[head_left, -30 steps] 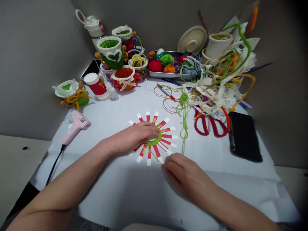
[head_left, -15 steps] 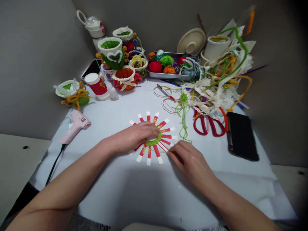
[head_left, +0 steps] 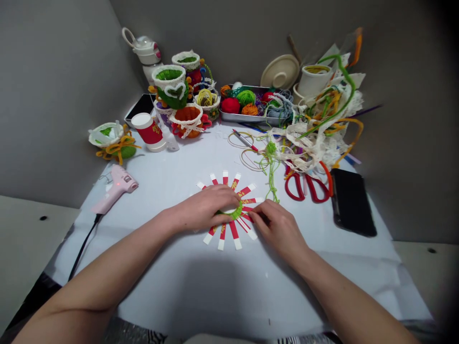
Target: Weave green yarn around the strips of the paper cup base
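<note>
Red/white paper wheel [head_left: 234, 231] lies flat on the white tabletop [head_left: 172, 291], strips fanned out; green yarn ring [head_left: 236, 213] runs round its ctr. L hand [head_left: 210, 206] is palm-down over wheel's left side, fingers on the ring, thumb spread apart at its lower edge, not closed. R hand [head_left: 275, 220] at wheel's right side: thumb + index tips pinched on a thin green strand [head_left: 246, 214], just outside the ring. So ring is under L fingers, just beside R tips.

Beyond wheel, a bit right: loose green yarn [head_left: 271, 179]. Farther right of wheel: red-handled scissors [head_left: 295, 187], then black phone [head_left: 353, 203]. Well left of wheel: pink glue gun [head_left: 116, 188]. Behind wheel: metal tray [head_left: 238, 117] w/ yarn balls [head_left: 246, 98].
</note>
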Demonstrator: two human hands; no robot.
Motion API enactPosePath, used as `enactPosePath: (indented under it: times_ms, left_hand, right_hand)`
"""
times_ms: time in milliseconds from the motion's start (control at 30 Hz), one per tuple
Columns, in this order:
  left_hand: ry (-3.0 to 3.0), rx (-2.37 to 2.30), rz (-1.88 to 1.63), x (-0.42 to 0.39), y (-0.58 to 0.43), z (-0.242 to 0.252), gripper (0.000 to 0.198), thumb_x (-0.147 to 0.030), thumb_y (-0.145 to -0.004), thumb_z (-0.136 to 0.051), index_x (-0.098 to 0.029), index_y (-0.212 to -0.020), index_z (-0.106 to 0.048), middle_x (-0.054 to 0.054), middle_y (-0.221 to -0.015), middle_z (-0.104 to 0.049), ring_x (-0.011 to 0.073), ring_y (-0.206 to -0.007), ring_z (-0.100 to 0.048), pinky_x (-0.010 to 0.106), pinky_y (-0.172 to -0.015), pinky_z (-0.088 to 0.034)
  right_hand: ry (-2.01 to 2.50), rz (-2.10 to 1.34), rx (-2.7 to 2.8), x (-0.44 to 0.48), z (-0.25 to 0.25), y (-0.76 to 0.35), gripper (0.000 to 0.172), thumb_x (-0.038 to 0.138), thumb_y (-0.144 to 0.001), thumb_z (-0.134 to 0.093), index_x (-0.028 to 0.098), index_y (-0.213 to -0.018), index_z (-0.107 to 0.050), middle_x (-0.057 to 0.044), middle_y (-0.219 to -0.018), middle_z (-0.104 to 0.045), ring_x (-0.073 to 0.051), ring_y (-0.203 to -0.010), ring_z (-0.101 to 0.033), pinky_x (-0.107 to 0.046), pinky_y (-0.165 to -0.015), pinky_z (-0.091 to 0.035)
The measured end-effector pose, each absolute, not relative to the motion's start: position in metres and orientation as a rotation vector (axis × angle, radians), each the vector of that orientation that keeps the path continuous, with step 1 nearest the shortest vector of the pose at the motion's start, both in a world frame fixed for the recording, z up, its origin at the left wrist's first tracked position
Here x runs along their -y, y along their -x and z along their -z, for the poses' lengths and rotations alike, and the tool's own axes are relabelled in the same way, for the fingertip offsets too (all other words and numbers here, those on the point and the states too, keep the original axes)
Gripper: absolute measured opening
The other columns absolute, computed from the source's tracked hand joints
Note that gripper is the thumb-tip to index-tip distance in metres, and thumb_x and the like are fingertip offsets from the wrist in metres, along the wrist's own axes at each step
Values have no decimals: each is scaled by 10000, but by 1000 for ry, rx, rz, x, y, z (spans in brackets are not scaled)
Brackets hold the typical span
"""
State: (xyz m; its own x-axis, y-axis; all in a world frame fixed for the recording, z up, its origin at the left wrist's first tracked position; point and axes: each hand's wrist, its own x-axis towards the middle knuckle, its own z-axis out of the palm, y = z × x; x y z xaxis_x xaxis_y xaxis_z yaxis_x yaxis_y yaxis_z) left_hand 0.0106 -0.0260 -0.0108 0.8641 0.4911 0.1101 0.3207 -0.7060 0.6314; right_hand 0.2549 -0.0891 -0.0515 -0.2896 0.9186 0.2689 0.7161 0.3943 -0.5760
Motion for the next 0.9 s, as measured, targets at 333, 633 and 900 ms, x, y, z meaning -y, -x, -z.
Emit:
enactPosePath:
  times_ms: [333, 633, 900]
  left_hand:
    - [-2399, -827, -380, 28, -4, 18, 429, -278, -983, -689, -214, -1383, -544, 162, -1383, -565, 297, -1275, -557, 496, -1074, -502]
    - [-2479, -773, -321, 18, 4, 16, 353, -134, -1056, -483, -295, -1335, -624, 57, -1441, -642, 265, -1367, -528, 488, -1113, -390]
    - [-2471, -767, -278, 17, 6, 18, 342, -138, -1049, -499, -294, -1316, -644, 60, -1465, -631, 254, -1344, -558, 453, -1075, -375]
  right_hand:
    - [1386, -512, 2115, 90, 46, -256, 167, 170, -997, -582, 201, -841, -636, -25, -789, -633, -188, -751, -613, -300, -683, -463]
    - [1126, -559, 2231, 97, 38, -257, 170, 142, -1040, -527, 180, -1058, -692, -76, -943, -668, -196, -853, -621, -323, -767, -533]
    - [1020, -533, 2422, 121, 36, -250, 240, 92, -1015, -504, 164, -860, -672, -57, -818, -628, -187, -774, -573, -297, -696, -460]
